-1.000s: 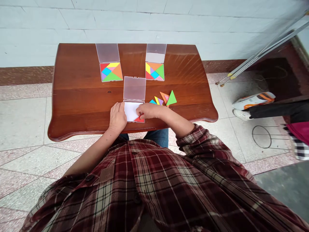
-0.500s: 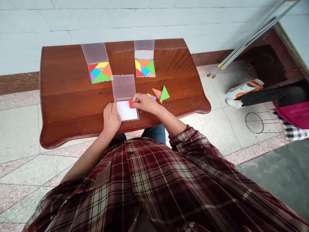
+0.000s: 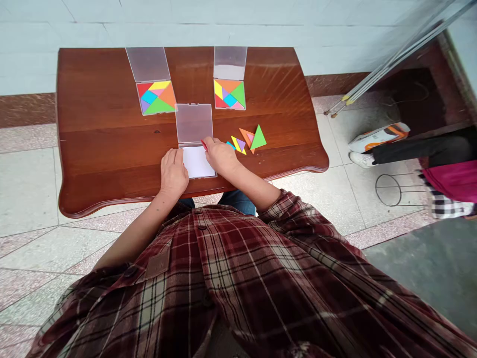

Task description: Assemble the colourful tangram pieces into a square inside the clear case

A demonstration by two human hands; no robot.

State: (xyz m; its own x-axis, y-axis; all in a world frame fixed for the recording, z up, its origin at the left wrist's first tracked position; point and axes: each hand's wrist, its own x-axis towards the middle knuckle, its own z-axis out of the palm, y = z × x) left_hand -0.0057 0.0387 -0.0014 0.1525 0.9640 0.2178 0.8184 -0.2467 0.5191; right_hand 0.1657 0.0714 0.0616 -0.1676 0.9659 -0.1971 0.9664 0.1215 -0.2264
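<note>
Far left on the wooden table [image 3: 93, 139] sits a filled tangram case [image 3: 156, 98]. The left hand [image 3: 173, 171] lies flat, fingers together, nudged against the left edge of the empty white tray [image 3: 197, 163] and gripping nothing. The right hand [image 3: 220, 155] has its fingertips pinched on a red piece [image 3: 204, 144] at the tray's far right corner, right by the open lid [image 3: 194, 123]. My worry is that the piece rides up on the rim instead of lying flat, since the tray is only braced from one side. That wrist could also scatter the loose pieces [image 3: 246, 140] just beside it. A second ago the red piece was at the near right corner; now only a sliver shows.
</note>
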